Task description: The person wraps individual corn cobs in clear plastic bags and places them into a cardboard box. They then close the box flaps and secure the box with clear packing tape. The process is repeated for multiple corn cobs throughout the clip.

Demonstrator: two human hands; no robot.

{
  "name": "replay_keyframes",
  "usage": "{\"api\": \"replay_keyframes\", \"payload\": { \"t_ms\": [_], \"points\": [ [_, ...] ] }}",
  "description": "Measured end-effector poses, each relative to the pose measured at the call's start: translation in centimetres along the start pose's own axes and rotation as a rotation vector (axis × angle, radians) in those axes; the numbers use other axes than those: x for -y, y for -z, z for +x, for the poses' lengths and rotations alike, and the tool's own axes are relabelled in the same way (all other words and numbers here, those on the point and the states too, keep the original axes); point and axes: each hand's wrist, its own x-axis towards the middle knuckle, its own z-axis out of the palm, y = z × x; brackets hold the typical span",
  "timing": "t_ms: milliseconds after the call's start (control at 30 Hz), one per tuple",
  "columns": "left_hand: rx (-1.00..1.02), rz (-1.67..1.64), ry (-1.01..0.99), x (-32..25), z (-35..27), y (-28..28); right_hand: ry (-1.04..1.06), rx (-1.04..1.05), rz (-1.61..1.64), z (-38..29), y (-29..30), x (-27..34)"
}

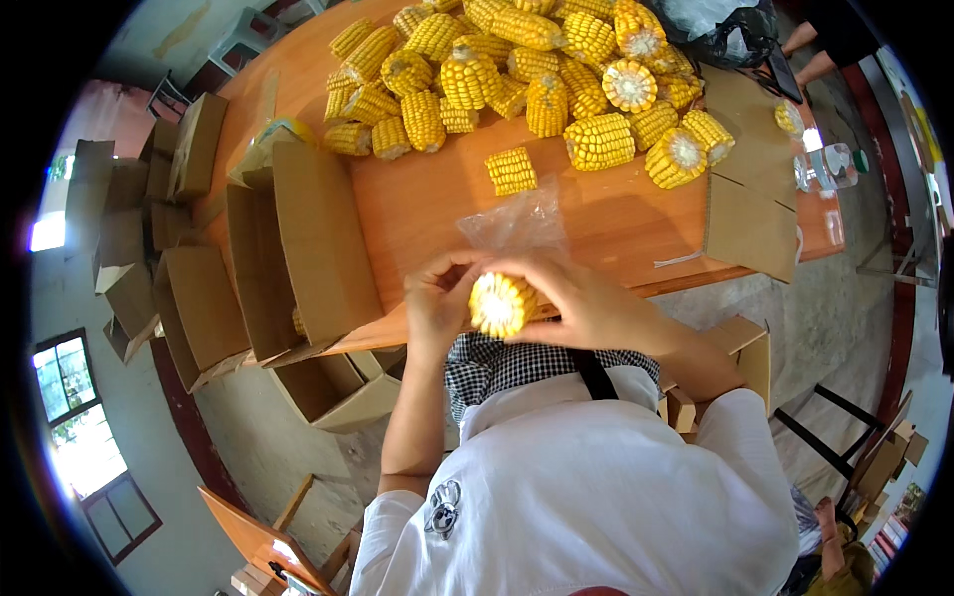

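Over the table's near edge, my right hand (589,302) curls around a short piece of yellow corn cob (502,304), its pale cut end towards me. Beside it, the fingers of my left hand (438,302) pinch together at the near edge of a clear plastic bag (518,220). Both hands partly hide that edge. The bag lies crumpled on the orange tabletop (417,223) just beyond my fingers. A single cut cob piece (511,170) rests past the bag's far end.
A heap of cut corn cobs (477,74) covers the far side. To the left stands an open cardboard box (320,238), with more boxes (197,305) behind. Flattened cardboard (749,216), a plastic bottle (831,167) and a black bag (734,37) sit right. Another person's legs (812,56) show beyond.
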Motion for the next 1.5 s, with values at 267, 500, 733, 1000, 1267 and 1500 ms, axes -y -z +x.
{"api": "replay_keyframes", "payload": {
  "t_ms": [267, 500, 733, 1000, 1267, 1500],
  "points": [
    [-0.132, 0.159, -0.183, 0.1, 0.0, -0.7, -0.187, -0.197, -0.207, -0.3, 2.4, 1.4],
    [-0.112, 0.112, -0.221, 0.4, 0.0, -0.8, 0.318, -0.521, -0.383, 1.4, 1.0, -1.5],
    [-0.139, -0.069, -0.033, -0.7, -0.1, -0.7, 0.342, -0.357, -0.545, 1.0, -0.8, -2.8],
    [-0.221, 0.396, -0.403, -1.4, -1.8, -1.1, 0.130, -0.464, -0.505, 1.7, -1.7, -2.6],
    [-0.214, 0.323, -0.397, -0.2, -1.8, -0.8, -0.122, -0.540, -0.164, 1.7, -1.6, -2.7],
    [-0.304, 0.351, -0.451, 0.9, -2.0, -1.1, 0.042, -0.612, -0.290, 1.7, -0.2, -3.0]
  ]
}}
